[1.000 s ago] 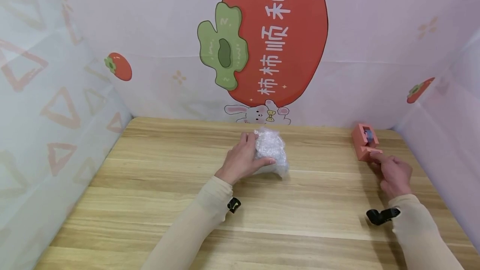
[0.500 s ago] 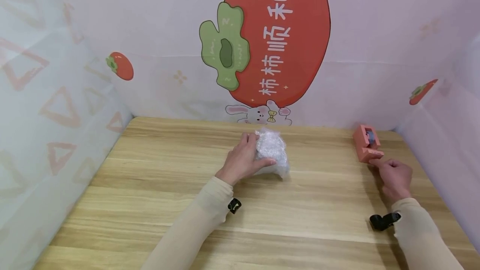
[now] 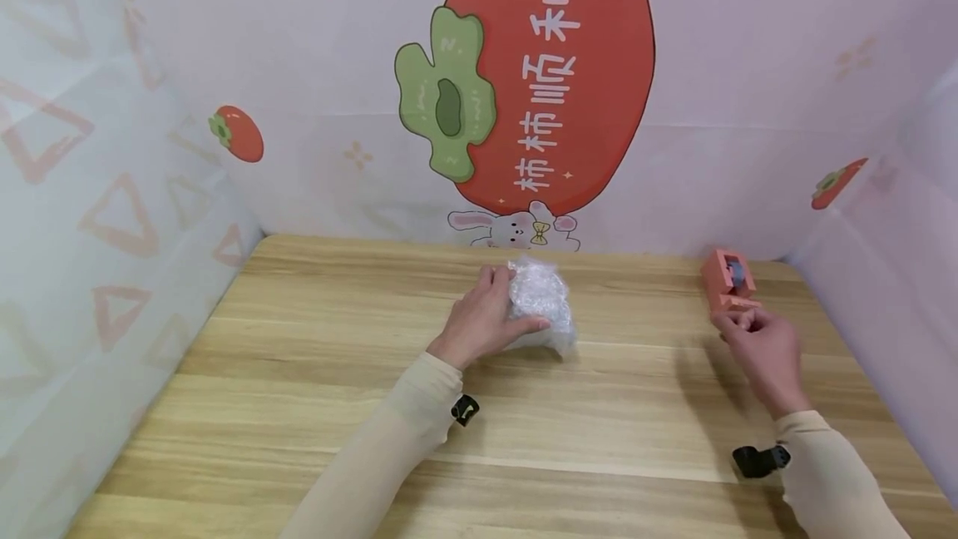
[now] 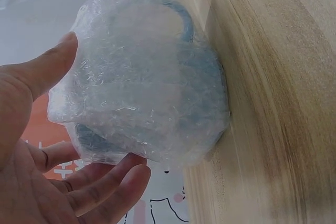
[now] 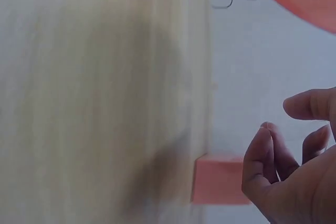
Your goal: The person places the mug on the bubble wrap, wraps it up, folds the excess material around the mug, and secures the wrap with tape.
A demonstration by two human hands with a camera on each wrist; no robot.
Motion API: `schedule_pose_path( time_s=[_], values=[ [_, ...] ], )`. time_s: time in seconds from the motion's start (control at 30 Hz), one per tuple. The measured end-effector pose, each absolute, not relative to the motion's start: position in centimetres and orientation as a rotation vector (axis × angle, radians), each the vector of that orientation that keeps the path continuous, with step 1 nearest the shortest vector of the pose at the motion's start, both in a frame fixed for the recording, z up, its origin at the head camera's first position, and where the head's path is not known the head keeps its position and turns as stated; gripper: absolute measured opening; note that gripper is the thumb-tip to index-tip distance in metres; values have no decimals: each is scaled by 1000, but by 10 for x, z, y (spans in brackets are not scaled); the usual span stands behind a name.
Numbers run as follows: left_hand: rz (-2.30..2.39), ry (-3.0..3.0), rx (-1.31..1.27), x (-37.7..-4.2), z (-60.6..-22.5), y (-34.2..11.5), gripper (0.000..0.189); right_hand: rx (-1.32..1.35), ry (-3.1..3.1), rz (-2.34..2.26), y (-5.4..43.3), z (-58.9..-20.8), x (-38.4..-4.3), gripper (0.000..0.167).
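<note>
A pale blue mug wrapped in bubble wrap [image 4: 142,77] lies on the table, its handle showing through the clear layers. My left hand [image 3: 482,318] grips it from the left side, with the thumb across the near face and the fingers around the far side. At the right stands a coral-pink tape dispenser [image 3: 724,279] with a small roll in it. Just in front of the dispenser is my right hand [image 3: 767,348], fingers bent. The right wrist view shows a gap between thumb [image 5: 307,104] and forefinger; I cannot tell whether a strip of tape clings to the fingertips.
The wood-grain table [image 3: 299,406] ends at a printed cloth backdrop [image 3: 337,65] at the back. More cloth closes off the left and right sides. Each wrist carries a small black camera, such as the right camera [image 3: 759,462].
My right hand has moved from the dispenser's front edge slightly left and toward me, and its fingers have bent further. The left hand and the wrapped mug have stayed put.
</note>
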State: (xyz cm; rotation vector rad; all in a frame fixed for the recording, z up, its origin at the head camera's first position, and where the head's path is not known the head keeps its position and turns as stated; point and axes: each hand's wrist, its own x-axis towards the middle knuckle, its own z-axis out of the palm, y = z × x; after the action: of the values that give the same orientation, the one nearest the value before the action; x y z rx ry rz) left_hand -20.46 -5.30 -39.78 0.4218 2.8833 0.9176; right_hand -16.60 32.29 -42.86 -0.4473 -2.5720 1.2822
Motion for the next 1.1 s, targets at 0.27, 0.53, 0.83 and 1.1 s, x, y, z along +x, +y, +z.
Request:
schedule_pose_path(
  time_s=[0.27,0.53,0.83,1.1],
  values=[
    [936,2880,424,-205,-397,-53,98,-146,-2516,1251,285,-409,-168,40],
    [944,2882,429,-204,-397,-55,98,94,-2500,1321,258,-402,-171,40],
    [928,2882,427,-204,-397,-56,99,276,-2481,1442,239,-389,-166,38],
    [947,2881,437,-204,-397,-55,99,381,-2439,1539,225,-382,-167,31]
  ],
)
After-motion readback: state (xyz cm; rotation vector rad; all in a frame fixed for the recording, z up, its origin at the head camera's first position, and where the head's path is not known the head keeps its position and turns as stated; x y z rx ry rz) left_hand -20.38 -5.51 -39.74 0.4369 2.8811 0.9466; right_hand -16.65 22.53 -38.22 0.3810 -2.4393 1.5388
